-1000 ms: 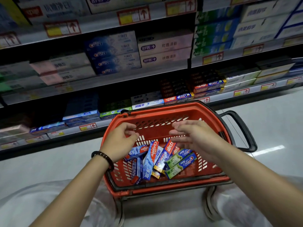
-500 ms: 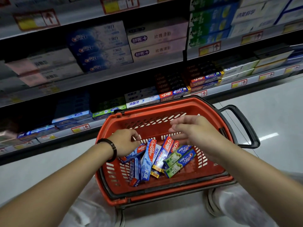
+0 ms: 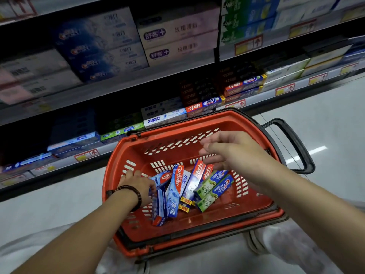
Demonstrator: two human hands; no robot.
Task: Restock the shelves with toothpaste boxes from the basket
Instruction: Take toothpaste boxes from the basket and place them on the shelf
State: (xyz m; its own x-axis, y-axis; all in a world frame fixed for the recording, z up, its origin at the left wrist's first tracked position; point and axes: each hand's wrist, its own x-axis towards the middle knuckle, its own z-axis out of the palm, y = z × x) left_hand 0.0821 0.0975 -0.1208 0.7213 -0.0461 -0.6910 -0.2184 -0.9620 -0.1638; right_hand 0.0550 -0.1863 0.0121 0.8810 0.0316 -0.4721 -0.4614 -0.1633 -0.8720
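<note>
Both forearms bare, stretched forward. Left hand low, back of hand up, fingers bent away and down, tips hard to make out; grip unclear. Right hand higher, palm down, fingers loose, slightly spread, pointing left, holding nothing

Inside the basket, toothpaste boxes crowd the middle, leaving bare floor along the far wall and right side.

The basket stands on the floor in front of the shelves, with its handle on its right side. The toothpaste boxes lie heaped in the basket's middle. The left hand is inside the basket, against the heap's left edge. The right hand hovers above the heap's right.
</note>
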